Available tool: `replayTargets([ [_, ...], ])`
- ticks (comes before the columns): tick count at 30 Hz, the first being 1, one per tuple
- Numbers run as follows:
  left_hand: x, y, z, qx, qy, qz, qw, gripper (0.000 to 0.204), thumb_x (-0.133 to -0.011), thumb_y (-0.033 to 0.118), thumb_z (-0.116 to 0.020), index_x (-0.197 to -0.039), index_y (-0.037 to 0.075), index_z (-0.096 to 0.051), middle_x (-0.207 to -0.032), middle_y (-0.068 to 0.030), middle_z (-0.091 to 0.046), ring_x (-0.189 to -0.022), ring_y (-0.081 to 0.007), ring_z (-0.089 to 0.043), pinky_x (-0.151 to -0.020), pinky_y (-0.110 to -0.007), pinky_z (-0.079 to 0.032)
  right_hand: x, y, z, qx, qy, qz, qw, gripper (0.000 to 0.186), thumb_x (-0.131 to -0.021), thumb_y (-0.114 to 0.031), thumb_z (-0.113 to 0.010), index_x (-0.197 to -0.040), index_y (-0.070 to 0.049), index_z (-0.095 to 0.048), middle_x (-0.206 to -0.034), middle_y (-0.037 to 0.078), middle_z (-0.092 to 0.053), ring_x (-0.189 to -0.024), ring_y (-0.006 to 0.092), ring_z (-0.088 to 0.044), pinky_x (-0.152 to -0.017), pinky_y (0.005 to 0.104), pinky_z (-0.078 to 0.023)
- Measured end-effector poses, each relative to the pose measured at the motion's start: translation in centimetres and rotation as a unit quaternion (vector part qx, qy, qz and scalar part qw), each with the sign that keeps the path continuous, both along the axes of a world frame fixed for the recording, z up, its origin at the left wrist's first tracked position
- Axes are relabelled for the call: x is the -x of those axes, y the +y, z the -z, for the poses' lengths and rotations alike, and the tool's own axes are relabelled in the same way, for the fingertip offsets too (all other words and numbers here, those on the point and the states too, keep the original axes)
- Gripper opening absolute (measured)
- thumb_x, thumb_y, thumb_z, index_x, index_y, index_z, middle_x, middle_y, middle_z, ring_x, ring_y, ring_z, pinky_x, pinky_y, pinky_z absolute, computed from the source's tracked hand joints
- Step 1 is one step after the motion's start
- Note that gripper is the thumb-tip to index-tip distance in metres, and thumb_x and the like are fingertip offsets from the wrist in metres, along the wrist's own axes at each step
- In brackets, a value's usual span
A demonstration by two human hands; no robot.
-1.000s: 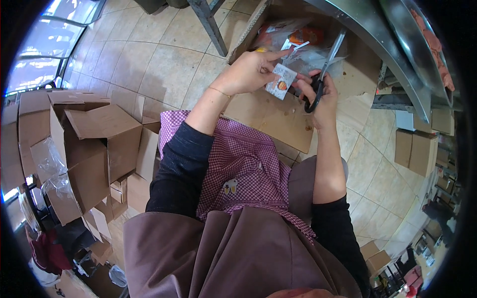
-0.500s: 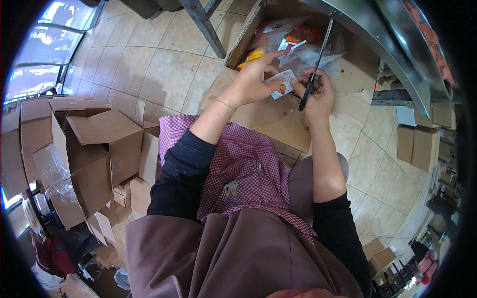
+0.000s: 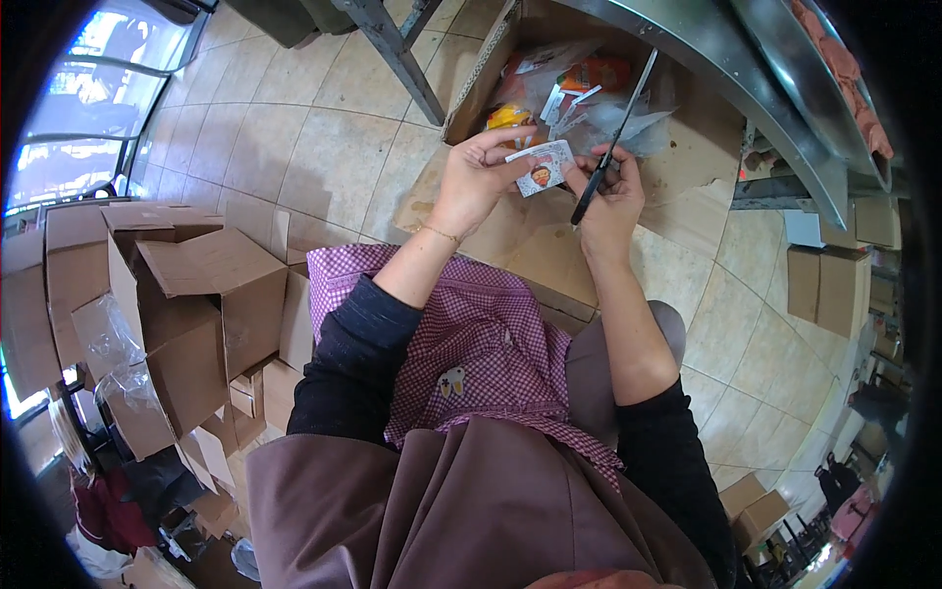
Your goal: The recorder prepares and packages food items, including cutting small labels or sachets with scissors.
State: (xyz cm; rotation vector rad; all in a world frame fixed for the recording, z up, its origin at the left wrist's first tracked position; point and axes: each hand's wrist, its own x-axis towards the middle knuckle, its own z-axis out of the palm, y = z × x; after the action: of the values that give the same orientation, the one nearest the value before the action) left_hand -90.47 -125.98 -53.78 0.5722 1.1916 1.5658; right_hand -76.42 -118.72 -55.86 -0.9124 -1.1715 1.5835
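Note:
Above the cardboard box's near flap, my left hand pinches a small white printed paper label with an orange-red picture on it. The thumb of my right hand touches the label's right edge. That same hand grips black-handled scissors, seen nearly edge-on, with the long blades pointing up and away over the box. The blades appear to be together. Inside the open cardboard box lie clear plastic bags, narrow white paper strips, and orange and yellow packets.
A curved metal rim overhangs the box at the right. A grey metal leg stands left of the box on the tiled floor. Several cardboard boxes are piled at the left; more boxes stand at the right.
Both hands have shifted slightly left, and the label now shows flatter, its picture more visible. The scissors have moved a little left and down with my right hand.

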Motion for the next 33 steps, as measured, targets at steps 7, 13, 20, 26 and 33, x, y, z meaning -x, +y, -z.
replayTargets([
  [7,0.1,-0.3,-0.2,0.020,0.159,-0.009,0.987,0.021,-0.085,-0.002,-0.061,-0.106,-0.002,-0.067,-0.099,-0.0089,-0.068,-0.085,-0.0083,-0.062,-0.076,-0.021,-0.050,0.1,-0.4,-0.9,0.071,0.028,-0.008,0.997,0.037,-0.074,0.003,-0.072,-0.104,-0.002,-0.052,-0.090,0.010,-0.062,-0.081,0.0123,-0.059,-0.069,0.0241,-0.050],
  [13,1.5,-0.3,0.0,0.032,0.152,-0.030,0.987,0.019,-0.084,0.000,-0.063,-0.103,-0.001,-0.069,-0.095,-0.0087,-0.070,-0.082,-0.0068,-0.061,-0.074,-0.021,-0.050,-0.5,0.2,-1.0,0.054,-0.034,-0.053,0.997,0.040,-0.074,-0.002,-0.076,-0.106,-0.002,-0.052,-0.090,0.009,-0.063,-0.076,0.0103,-0.059,-0.062,0.0226,-0.049],
  [20,3.7,-0.8,-1.2,0.031,0.166,-0.078,0.983,0.020,-0.084,0.002,-0.063,-0.103,-0.001,-0.069,-0.092,-0.0083,-0.070,-0.079,-0.0064,-0.061,-0.070,-0.020,-0.049,-4.0,-0.4,-1.5,0.138,-0.011,-0.240,0.961,0.051,-0.084,-0.046,-0.066,-0.110,-0.004,-0.052,-0.079,0.000,-0.055,-0.066,0.0057,-0.049,-0.058,0.0186,-0.038],
  [26,4.0,-0.7,-3.0,-0.006,0.209,-0.071,0.975,0.023,-0.085,0.003,-0.063,-0.107,0.000,-0.067,-0.097,-0.0085,-0.069,-0.085,-0.0084,-0.062,-0.077,-0.022,-0.050,-4.1,-1.2,-2.7,0.103,-0.050,-0.356,0.928,0.059,-0.081,-0.051,-0.067,-0.112,-0.004,-0.052,-0.079,-0.001,-0.053,-0.070,0.0072,-0.049,-0.063,0.0205,-0.040],
  [33,3.7,-0.3,-2.9,-0.018,0.296,-0.056,0.953,0.023,-0.085,0.002,-0.063,-0.107,-0.001,-0.067,-0.097,-0.0079,-0.069,-0.085,-0.0080,-0.061,-0.076,-0.021,-0.049,-3.8,-1.2,-2.6,0.098,-0.087,-0.374,0.918,0.060,-0.076,-0.052,-0.071,-0.111,-0.006,-0.052,-0.079,-0.003,-0.051,-0.070,0.0061,-0.048,-0.062,0.0203,-0.039],
])
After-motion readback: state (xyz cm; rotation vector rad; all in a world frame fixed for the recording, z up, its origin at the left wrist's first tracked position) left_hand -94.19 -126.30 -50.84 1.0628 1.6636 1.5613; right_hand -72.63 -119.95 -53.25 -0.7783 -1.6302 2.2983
